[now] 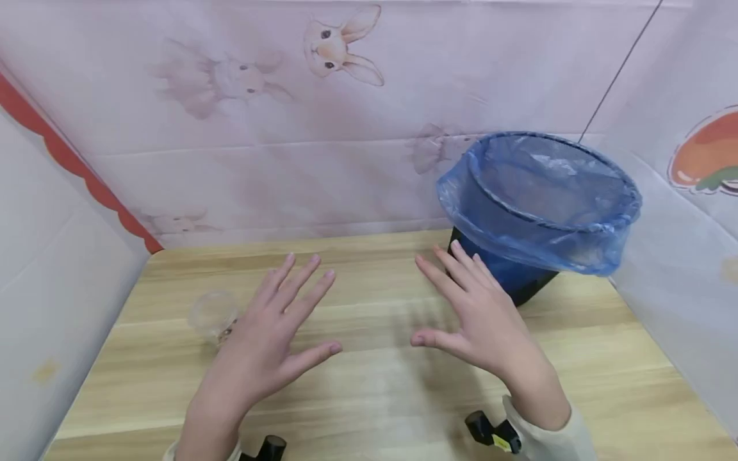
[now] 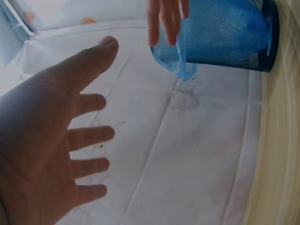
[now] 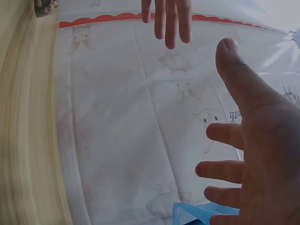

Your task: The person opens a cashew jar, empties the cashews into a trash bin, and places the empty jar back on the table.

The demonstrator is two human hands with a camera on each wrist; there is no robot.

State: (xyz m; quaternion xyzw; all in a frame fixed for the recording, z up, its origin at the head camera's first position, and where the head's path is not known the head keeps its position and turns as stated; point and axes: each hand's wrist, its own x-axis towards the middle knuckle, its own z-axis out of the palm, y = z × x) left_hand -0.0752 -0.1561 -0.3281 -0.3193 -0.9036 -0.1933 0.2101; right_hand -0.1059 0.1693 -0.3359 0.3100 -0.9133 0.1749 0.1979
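Both hands hover over the wooden table, fingers spread and nothing in them. My left hand (image 1: 259,339) is on the left, overlapping a clear plastic container (image 1: 210,312) in the head view; its lower part, with small brown things inside, is partly hidden behind the hand. On the right, my right hand (image 1: 481,317) stands in front of a dark blue mesh bin (image 1: 521,272) lined with a blue plastic bag (image 1: 536,240). In the left wrist view the left palm (image 2: 37,154) faces inward, thumb raised. The right wrist view shows the right palm (image 3: 272,154) likewise without any object.
The wooden tabletop (image 1: 369,390) runs back to a pale wall covering (image 1: 323,186) with printed rabbits. White side panels flank it, the left one edged by a red scalloped border (image 1: 75,160). Black wrist devices (image 1: 490,432) sit by both sleeves.
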